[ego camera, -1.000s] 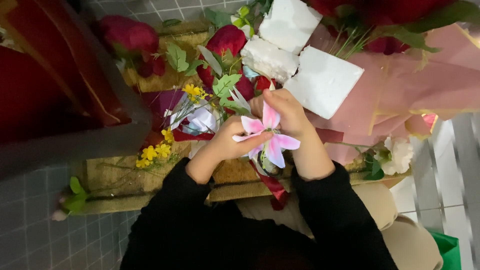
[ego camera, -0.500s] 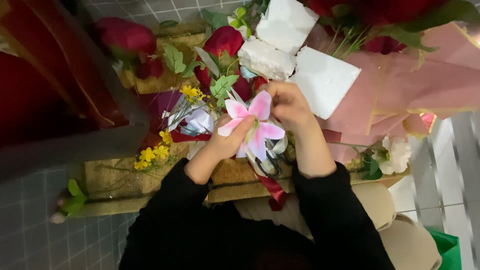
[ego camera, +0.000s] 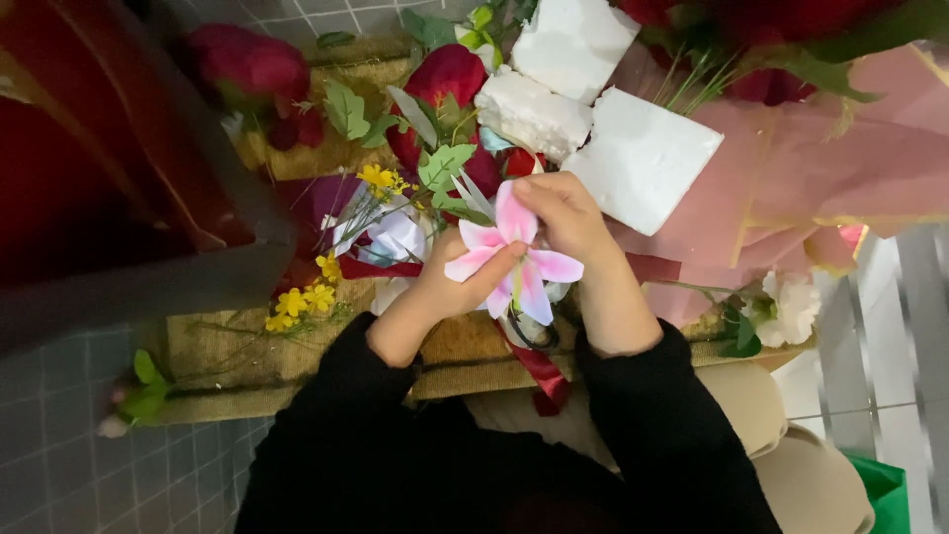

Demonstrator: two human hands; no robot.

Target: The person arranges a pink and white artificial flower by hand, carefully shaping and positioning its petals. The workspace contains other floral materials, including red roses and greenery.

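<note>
Both my hands on one pink lily (ego camera: 514,259), frame centre. My left hand (ego camera: 450,287) sits at 8 o'clock of the bloom, fingers curled under it, thumb over a lower left petal, so it is grasping the flower from below. My right hand (ego camera: 565,220) is at 2 o'clock of the bloom, fingertips pinching the top petal, wrist running down to 5 o'clock. Neither hand released. Black sleeves (ego camera: 633,396) cover both forearms.

Lily petals: pink with white edges, spread outward, one up at 12, one left at 9, two pointing down at 5–6. Stem hidden under my hands, cannot tell where it ends.

Around it: white foam blocks (ego camera: 643,158) at 1 o'clock of my right hand, close beside it; two more blocks further up at 12. Red roses (ego camera: 445,79) with green leaves at 11 o'clock, just above the lily. Small yellow flowers (ego camera: 304,299) at 9 o'clock of my left hand, near. Pink wrapping paper (ego camera: 811,168) spread at 2–3 o'clock. White flower (ego camera: 791,307) at 3 o'clock, well apart. Red ribbon (ego camera: 542,371) just below the lily at 6. Grey tiled floor (ego camera: 59,455) at 8 o'clock.
</note>
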